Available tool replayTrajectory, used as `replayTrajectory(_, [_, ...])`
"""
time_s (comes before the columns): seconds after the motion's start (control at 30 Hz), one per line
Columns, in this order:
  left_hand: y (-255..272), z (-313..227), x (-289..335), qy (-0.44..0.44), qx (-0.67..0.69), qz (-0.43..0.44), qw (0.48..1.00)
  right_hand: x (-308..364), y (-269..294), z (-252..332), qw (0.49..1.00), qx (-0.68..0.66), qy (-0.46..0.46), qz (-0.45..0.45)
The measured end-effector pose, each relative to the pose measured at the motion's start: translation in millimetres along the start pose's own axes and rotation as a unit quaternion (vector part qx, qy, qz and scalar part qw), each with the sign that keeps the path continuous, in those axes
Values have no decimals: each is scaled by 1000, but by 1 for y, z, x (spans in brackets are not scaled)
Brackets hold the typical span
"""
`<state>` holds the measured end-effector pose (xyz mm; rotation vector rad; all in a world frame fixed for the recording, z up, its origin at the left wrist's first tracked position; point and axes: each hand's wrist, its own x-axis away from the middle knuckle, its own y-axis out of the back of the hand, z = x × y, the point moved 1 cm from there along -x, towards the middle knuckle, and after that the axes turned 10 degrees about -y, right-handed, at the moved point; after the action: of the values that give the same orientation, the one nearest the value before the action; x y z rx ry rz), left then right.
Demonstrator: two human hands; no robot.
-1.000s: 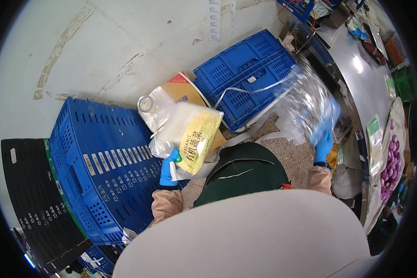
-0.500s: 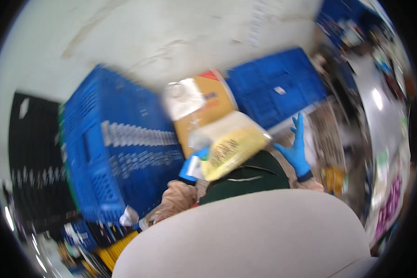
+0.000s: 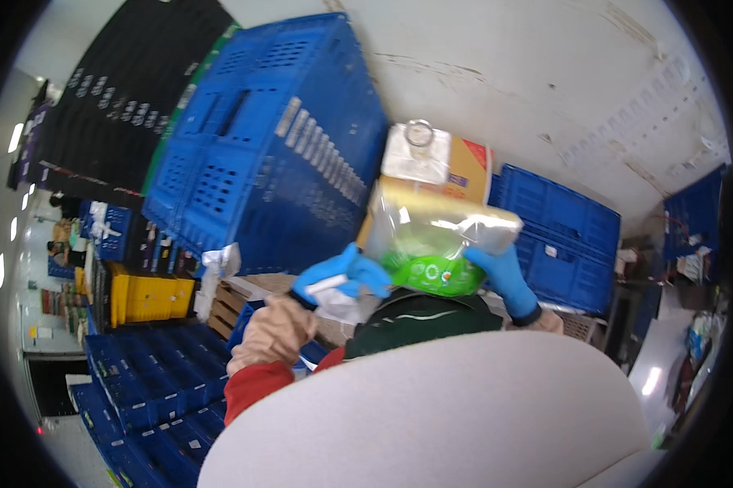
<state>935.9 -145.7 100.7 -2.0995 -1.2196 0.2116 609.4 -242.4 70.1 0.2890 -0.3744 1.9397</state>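
Observation:
A clear plastic bag with a bright green lower part and a shiny upper part is in front of my chest, slightly blurred. My right hand, in a blue glove, grips its right edge, with the thumb side hidden behind the bag. To the left of the bag is my left hand, also blue-gloved, its fingers bent round a piece of white paper and a white strip. The fingertips reach the bag's lower left corner; whether they touch it I cannot tell.
Behind the bag stands a brown carton with a white square item carrying a ring. Tall blue crates rise to the left, beside black crates. More blue crates are at right; yellow crates stand lower left.
My view has swung left. The bag has turned from its yellowish face to a green one. My right hand, open and apart before, now grips the bag; my left hand has shifted off its side.

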Motion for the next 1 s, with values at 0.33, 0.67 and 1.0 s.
replayTrajectory(0.33, [31, 5, 15, -127, -279, -249, 919, -45, -11, 6, 968, -72, -170, 170])
replayTrajectory(0.67, [73, 99, -46, 45, -218, -236, 946, -30, -8, -16, 953, -48, -223, 198])
replayTrajectory(1.0, [56, 110, -33, 31, -48, -145, 988, -11, 0, -58, 956, -85, -250, 126])
